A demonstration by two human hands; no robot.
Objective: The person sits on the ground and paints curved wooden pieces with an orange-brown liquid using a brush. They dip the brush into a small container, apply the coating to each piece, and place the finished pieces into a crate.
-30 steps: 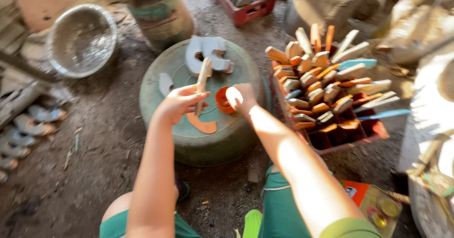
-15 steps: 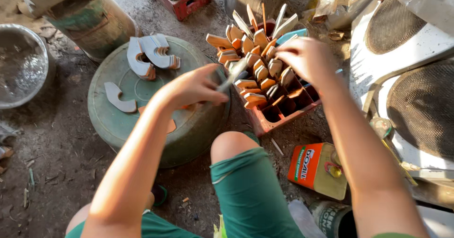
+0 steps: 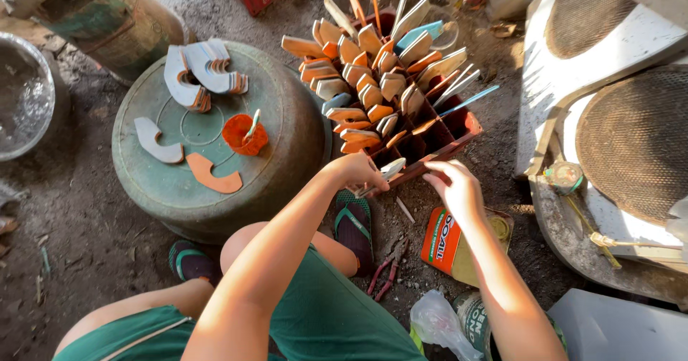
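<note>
My left hand (image 3: 356,169) grips a flat pale wooden piece (image 3: 385,171) at the near corner of a red compartment crate (image 3: 459,128). The crate is packed with several upright wooden and orange pieces (image 3: 365,74). My right hand (image 3: 453,187) hovers just right of the piece, fingers apart, by the crate's near edge. Left of the crate an upturned green basin (image 3: 279,146) carries a small orange cup with a stick (image 3: 245,134), a flat orange curved piece (image 3: 211,177), a pale curved piece (image 3: 158,142) and a stack of curved pieces (image 3: 201,74).
An orange can (image 3: 448,243) lies on the dirt under my right forearm, with red-handled pliers (image 3: 383,275) and a plastic bag (image 3: 437,321) nearby. A metal bowl (image 3: 21,96) sits at left. White fan housings with mesh (image 3: 631,139) fill the right. My green-sandalled feet (image 3: 355,225) rest below the basin.
Both hands have come down from the crate's middle to its near corner. The left hand still holds the flat piece, now low at the crate's edge. The view shifted.
</note>
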